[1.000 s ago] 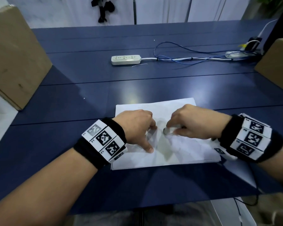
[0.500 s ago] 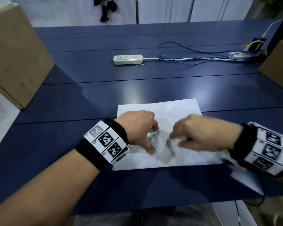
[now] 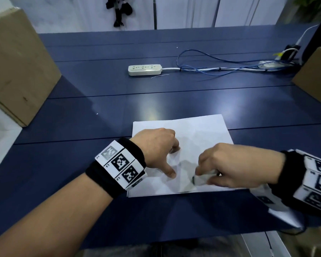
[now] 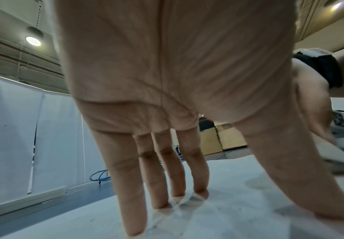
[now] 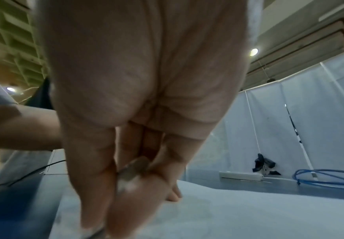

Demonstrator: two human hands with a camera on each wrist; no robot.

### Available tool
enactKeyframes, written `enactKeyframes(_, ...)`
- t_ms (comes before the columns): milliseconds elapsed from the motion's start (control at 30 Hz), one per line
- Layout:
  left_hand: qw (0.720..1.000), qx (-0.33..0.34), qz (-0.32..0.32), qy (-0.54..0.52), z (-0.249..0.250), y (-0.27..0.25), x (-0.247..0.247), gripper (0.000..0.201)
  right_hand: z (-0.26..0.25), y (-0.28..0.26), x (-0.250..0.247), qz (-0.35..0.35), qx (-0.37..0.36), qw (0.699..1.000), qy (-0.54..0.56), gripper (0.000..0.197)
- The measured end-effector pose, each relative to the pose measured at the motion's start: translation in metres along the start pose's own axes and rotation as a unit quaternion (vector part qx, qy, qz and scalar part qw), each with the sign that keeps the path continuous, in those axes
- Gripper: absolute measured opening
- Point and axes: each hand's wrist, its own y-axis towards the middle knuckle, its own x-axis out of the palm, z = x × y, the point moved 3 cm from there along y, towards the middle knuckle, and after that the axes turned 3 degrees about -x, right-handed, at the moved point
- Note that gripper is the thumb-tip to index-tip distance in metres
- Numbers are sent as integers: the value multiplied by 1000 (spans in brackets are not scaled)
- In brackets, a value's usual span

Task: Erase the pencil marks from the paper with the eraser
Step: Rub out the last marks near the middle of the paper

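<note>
The right hand (image 3: 230, 167) has slid toward the paper's near edge since a second ago. On the blue table (image 3: 100, 101) lies the paper (image 3: 202, 132), pinned by the left hand's (image 3: 156, 145) straight fingertips. The right hand's curled fingers pinch the eraser (image 3: 202, 178) against the sheet.

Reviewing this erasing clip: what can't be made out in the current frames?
- Pencil marks on the paper: too faint in the head view; hidden by fingers in the wrist views.
- Eraser: mostly covered by the right hand; blurred in the right wrist view.
- Paper's left edge: hidden under the left hand and wristband.
- Right wristband: cut off by the head view's edge.
</note>
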Motion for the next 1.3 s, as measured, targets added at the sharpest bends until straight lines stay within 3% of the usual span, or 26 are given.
enactKeyframes(233, 1000, 10, 1, 1, 1, -1, -1, 70, 49, 15, -14, 92, 105, 987, -73, 25)
enactKeyframes(367, 1000, 4, 5, 0, 0, 0, 1, 63, 8, 2, 0, 34, -2, 999, -4, 29)
enactKeyframes(433, 1000, 4, 6, 2, 0, 0, 1, 61, -1, 0, 4, -4, -22, 1000, 1, 29)
enactKeyframes(633, 1000, 8, -2, -1, -1, -3, 1, 71, 57, 12, -14, 114, 118, 986, -32, 33)
enactKeyframes(700, 1000, 6, -2, -5, -2, -3, 1, 68, 47, 8, -10, 100, 92, 991, -22, 33)
enactKeyframes(800, 1000, 6, 1, -10, -1, -3, 2, 63, 8, -1, 0, 12, -11, 1000, 13, 33)
enactKeyframes(867, 1000, 8, 5, -10, -1, -2, 1, 63, 8, 1, 0, 10, -7, 1000, 3, 33)
enactKeyframes(967, 1000, 9, 4, -10, -1, -2, 1, 65, 39, 11, -11, 61, 91, 994, -24, 32)
enactKeyframes(1033, 1000, 10, 2, -8, -1, -3, 1, 68, 51, 12, -14, 86, 117, 988, -48, 28)
enactKeyframes(1100, 1000, 8, 3, -8, -1, -3, 2, 66, 44, 8, -10, 79, 98, 990, -68, 28)
enactKeyframes(1200, 1000, 6, 4, -4, -1, -2, 1, 60, 9, -4, 2, 15, -13, 1000, -8, 28)
enactKeyframes(1300, 1000, 5, 1, 2, 0, -1, 1, 59, 11, -1, 2, 2, -2, 1000, -2, 32)
